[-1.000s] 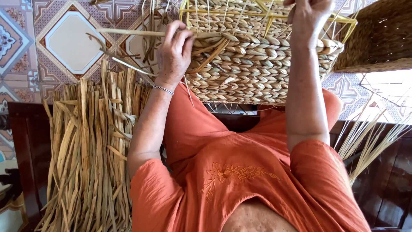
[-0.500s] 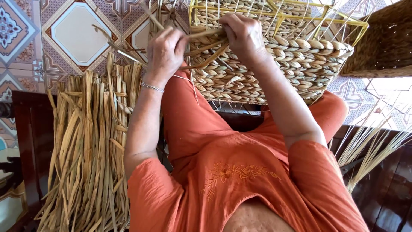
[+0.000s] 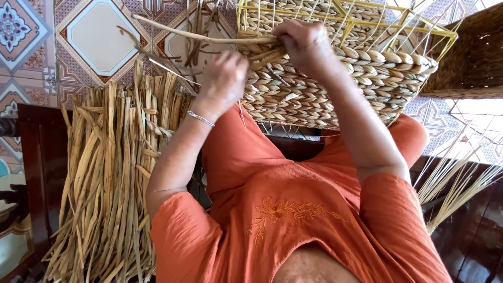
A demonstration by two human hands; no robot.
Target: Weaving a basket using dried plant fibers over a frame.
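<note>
A half-woven basket (image 3: pixel 335 89) of braided tan straw on a yellow wire frame (image 3: pixel 398 23) rests on my lap. My right hand (image 3: pixel 304 44) is closed on straw strands (image 3: pixel 262 52) at the basket's upper left edge. My left hand (image 3: pixel 225 78) sits just below and to the left, fingers curled around the same bundle of strands beside the basket wall. One long strand (image 3: pixel 183 34) sticks out to the left from my hands. A thin bracelet circles my left wrist.
A thick bundle of dry flat straw (image 3: pixel 110 178) lies on dark wood at my left. Thin pale reeds (image 3: pixel 456 183) fan out at the right. A dark woven basket (image 3: pixel 471 57) stands at the upper right. Patterned floor tiles (image 3: pixel 99 36) lie beyond.
My right hand came down from the top of the frame to the basket's left edge. Both hands now meet at the strands, and the basket sits closer and lower in view.
</note>
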